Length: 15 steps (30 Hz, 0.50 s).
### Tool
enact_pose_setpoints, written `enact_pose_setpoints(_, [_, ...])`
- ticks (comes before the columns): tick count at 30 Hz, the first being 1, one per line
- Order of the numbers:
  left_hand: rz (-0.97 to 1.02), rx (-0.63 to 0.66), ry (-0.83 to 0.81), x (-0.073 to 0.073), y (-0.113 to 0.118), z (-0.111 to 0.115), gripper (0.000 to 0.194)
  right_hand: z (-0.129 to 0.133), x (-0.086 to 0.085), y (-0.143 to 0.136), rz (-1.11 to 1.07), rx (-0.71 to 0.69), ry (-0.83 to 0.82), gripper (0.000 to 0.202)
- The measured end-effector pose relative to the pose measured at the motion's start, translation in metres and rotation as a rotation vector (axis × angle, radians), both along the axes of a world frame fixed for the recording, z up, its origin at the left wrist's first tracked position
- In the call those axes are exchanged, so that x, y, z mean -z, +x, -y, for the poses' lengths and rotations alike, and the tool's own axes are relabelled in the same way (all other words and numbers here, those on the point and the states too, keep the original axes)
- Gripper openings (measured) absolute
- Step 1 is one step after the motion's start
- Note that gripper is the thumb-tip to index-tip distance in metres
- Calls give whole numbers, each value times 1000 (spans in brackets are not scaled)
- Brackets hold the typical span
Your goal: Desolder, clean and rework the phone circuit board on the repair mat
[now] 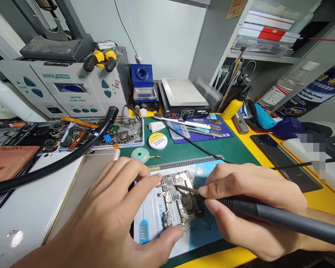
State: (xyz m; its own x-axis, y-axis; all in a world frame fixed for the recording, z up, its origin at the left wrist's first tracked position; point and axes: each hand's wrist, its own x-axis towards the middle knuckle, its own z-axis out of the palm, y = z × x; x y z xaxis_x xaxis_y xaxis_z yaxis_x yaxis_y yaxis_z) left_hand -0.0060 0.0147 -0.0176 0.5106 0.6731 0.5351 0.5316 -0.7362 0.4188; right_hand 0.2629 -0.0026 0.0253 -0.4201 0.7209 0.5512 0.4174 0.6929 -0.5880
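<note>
A circuit board (181,204) lies on a blue and white printed sheet (203,238). My left hand (122,212) is at its left, thumb and forefinger spread apart at its lower and upper left edges, other fingers bent. Between the thumb and fingertips of my right hand (248,204) is a black soldering iron (284,219). Its thin metal tip points left and meets or hovers just over the chip area near the board's upper middle; contact is too small to tell.
A black hose (72,158) crosses the left side beside phones and a parts tray (141,143). Behind stand a hot air station (75,87), a blue iron holder (141,82) and a hot plate (184,93). A thin black cable (195,145) runs behind the sheet.
</note>
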Motion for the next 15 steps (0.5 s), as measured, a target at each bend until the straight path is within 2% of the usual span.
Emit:
enact_pose_setpoints(4, [-68, 34, 22, -6, -3, -1, 30, -1, -1, -1, -42, -42, -4, 28])
enact_pose_setpoints(9, [-60, 42, 34, -12, -3, -4, 27, -3, 0, -2, -3, -78, 7, 26])
enact_pose_setpoints(15, [-7, 18, 17, -6, 1, -2, 27, -2, 1, -1, 7, -92, 10, 25])
